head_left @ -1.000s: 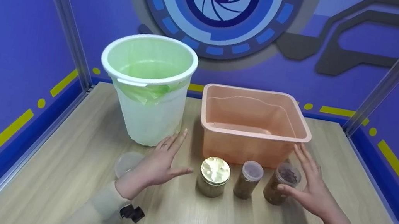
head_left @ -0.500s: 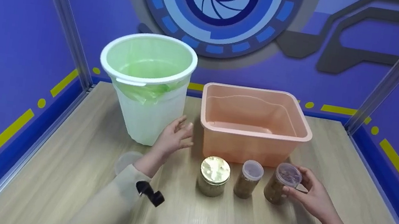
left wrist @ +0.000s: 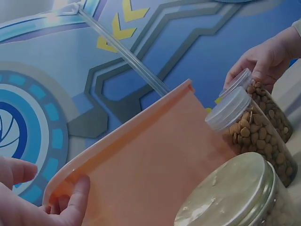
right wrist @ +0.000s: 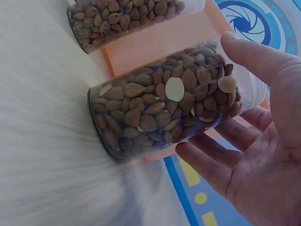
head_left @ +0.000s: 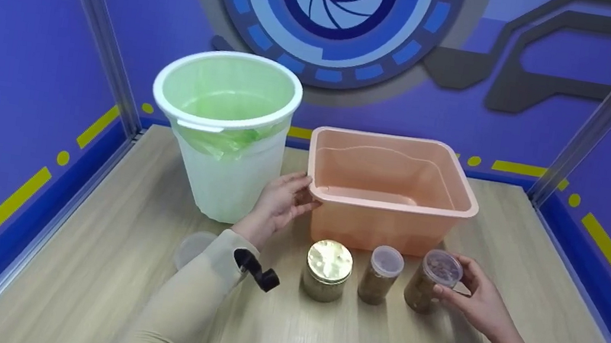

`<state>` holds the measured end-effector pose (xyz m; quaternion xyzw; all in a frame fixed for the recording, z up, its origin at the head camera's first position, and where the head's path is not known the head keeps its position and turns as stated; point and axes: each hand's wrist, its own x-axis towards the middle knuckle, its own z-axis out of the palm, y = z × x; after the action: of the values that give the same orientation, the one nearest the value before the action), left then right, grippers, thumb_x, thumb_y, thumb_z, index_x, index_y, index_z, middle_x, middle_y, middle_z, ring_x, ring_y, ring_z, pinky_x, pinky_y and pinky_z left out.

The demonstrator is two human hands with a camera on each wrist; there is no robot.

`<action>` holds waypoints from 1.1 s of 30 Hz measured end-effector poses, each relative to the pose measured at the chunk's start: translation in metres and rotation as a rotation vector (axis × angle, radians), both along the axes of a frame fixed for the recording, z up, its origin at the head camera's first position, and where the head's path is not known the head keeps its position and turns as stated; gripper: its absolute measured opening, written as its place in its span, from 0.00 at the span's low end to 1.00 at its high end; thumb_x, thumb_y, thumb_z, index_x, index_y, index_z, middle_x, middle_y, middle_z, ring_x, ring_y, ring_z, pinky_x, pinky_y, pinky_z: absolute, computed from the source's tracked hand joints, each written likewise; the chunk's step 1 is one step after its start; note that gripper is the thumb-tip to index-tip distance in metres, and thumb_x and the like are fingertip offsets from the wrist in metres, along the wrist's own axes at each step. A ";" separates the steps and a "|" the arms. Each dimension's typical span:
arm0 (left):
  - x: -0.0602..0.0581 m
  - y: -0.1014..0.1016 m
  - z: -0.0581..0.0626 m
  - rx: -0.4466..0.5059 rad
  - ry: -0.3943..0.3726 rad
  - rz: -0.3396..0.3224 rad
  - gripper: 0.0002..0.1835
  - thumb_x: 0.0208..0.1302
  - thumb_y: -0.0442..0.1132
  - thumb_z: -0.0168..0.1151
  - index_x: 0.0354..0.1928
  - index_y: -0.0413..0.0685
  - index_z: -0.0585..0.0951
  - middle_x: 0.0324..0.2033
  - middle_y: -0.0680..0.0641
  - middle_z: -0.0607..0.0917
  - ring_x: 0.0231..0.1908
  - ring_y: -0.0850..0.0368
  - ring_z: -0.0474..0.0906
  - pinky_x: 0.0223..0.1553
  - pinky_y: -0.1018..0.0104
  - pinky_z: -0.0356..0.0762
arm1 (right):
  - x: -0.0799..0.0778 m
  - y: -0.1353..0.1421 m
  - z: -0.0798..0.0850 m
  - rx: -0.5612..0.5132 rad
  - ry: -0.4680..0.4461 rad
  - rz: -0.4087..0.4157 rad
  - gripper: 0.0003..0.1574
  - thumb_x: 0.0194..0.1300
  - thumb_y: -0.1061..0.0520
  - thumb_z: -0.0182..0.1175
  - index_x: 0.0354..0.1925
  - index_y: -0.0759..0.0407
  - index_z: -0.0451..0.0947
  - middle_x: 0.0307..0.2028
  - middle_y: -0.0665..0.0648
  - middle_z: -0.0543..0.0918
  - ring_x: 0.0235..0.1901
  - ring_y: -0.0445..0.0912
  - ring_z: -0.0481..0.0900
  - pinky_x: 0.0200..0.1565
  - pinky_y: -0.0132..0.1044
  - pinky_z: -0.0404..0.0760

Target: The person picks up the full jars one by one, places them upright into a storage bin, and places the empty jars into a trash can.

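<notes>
My right hand (head_left: 481,301) holds a transparent jar of almonds (right wrist: 155,103) around its upper part, thumb in front and fingers behind. The jar stands upright on the table. At the near left corner of the salmon-pink plastic bin (head_left: 381,230), my left hand (head_left: 277,203) grips the rim. In the left wrist view its thumb (left wrist: 79,200) presses the front wall, while some fingers are partly hidden by the corner. Between the hands stand a narrower jar of brown nuts (head_left: 376,284) with a translucent lid and a wide jar with a gold lid (head_left: 328,261).
A white bucket (head_left: 232,185) with a green bag liner stands left of the bin. Partly behind the left forearm lies a round translucent lid (head_left: 192,248) on the wooden table (head_left: 91,249). Blue panels (head_left: 5,93) enclose the back and sides.
My left hand has moved forward and right, from beside the bucket to the bin's corner. My right hand has closed around the almond jar. The jars and bin stand where they were.
</notes>
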<state>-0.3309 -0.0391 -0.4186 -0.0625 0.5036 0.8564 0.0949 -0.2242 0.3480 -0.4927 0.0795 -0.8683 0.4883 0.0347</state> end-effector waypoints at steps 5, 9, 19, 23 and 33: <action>-0.006 0.003 -0.003 0.008 -0.005 -0.002 0.27 0.72 0.26 0.57 0.71 0.32 0.69 0.48 0.39 0.83 0.41 0.52 0.81 0.46 0.59 0.92 | 0.001 -0.002 -0.001 -0.053 0.000 0.009 0.41 0.65 0.59 0.72 0.69 0.65 0.64 0.62 0.69 0.77 0.53 0.25 0.75 0.48 0.25 0.85; -0.007 0.002 -0.004 0.029 -0.020 0.007 0.26 0.72 0.25 0.58 0.71 0.33 0.70 0.47 0.39 0.83 0.40 0.52 0.81 0.37 0.65 0.92 | 0.002 -0.004 -0.001 -0.080 -0.002 0.006 0.41 0.65 0.59 0.72 0.69 0.65 0.64 0.62 0.69 0.77 0.52 0.25 0.76 0.47 0.26 0.86; -0.007 0.003 -0.006 0.043 -0.024 0.025 0.27 0.72 0.25 0.58 0.72 0.34 0.70 0.48 0.39 0.83 0.38 0.53 0.81 0.34 0.68 0.91 | 0.006 -0.004 0.017 0.023 0.010 -0.081 0.45 0.65 0.50 0.72 0.72 0.62 0.63 0.64 0.68 0.78 0.51 0.20 0.72 0.48 0.20 0.81; -0.007 0.003 -0.007 0.050 -0.015 0.031 0.28 0.72 0.25 0.58 0.72 0.33 0.69 0.53 0.36 0.82 0.41 0.52 0.82 0.35 0.67 0.91 | 0.007 -0.008 0.047 0.048 0.074 -0.115 0.44 0.66 0.50 0.72 0.71 0.62 0.64 0.63 0.61 0.80 0.51 0.20 0.71 0.48 0.17 0.78; -0.007 0.003 -0.007 0.058 -0.009 0.023 0.27 0.72 0.25 0.58 0.72 0.33 0.69 0.59 0.35 0.81 0.39 0.54 0.82 0.37 0.67 0.91 | -0.032 -0.058 0.138 -0.298 0.382 -0.046 0.36 0.56 0.78 0.68 0.62 0.75 0.71 0.45 0.40 0.85 0.46 0.34 0.83 0.46 0.21 0.83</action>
<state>-0.3383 -0.0358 -0.4261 -0.0693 0.4775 0.8714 0.0888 -0.2563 0.2901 -0.3543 0.1446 -0.7660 0.5862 0.2208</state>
